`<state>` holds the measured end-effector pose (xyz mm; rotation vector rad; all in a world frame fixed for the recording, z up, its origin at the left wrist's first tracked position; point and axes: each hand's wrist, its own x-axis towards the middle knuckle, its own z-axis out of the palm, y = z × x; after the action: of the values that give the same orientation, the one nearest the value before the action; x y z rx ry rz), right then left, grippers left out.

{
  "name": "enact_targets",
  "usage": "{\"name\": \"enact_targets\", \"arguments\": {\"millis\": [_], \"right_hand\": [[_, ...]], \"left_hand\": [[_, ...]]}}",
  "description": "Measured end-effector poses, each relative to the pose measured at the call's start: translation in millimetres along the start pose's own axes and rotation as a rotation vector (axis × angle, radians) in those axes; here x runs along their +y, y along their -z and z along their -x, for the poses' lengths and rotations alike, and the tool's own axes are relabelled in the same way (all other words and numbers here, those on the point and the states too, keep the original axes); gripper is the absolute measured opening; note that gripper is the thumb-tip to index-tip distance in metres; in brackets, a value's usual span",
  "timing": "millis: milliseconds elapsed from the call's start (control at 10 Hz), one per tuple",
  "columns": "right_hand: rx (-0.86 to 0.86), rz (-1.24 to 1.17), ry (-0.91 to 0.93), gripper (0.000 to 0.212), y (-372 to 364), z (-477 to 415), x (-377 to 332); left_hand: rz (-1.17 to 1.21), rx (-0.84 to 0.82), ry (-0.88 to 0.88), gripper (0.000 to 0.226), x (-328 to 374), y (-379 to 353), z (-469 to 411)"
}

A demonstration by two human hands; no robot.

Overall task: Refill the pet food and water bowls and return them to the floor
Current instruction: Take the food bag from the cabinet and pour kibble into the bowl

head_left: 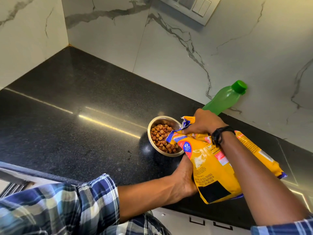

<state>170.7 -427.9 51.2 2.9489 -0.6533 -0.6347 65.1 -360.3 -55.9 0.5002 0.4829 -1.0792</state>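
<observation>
A steel bowl (153, 124) with brown kibble (161, 138) in it stands on the black countertop (76, 107). A yellow pet food bag (213, 168) is tilted with its torn mouth over the bowl's right rim. My right hand (203, 123) grips the bag near its open top. My left hand (183, 177) holds the bag from underneath at its lower part. A green water bottle (223, 99) with a green cap stands behind the bag, against the wall. No second bowl shows.
Marble-patterned walls (169, 56) meet in a corner at the back left. A switch panel (191, 7) is on the wall above. The counter's front edge runs along the bottom, with white cabinet fronts (194, 223) below.
</observation>
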Motion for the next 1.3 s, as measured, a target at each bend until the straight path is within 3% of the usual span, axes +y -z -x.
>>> {"name": "enact_targets", "arguments": {"millis": [100, 300, 600, 1000, 1300], "right_hand": [[0.056, 0.019, -0.011, 0.065, 1, -1, 5], [0.152, -0.040, -0.035, 0.045, 13, -2, 17], [0.107, -0.041, 0.021, 0.063, 16, 0, -2], [0.070, 0.061, 0.006, 0.073, 9, -7, -18], [0.125, -0.021, -0.050, 0.039, 21, -11, 5]], "left_hand": [[0.018, -0.223, 0.108, 0.046, 3, 7, -7], [-0.067, -0.209, 0.115, 0.056, 10, 2, 1], [0.002, -0.327, 0.105, 0.049, 20, -1, 10], [-0.009, -0.265, 0.110, 0.047, 29, 8, 3], [0.018, -0.214, 0.159, 0.058, 23, 9, -9]]}}
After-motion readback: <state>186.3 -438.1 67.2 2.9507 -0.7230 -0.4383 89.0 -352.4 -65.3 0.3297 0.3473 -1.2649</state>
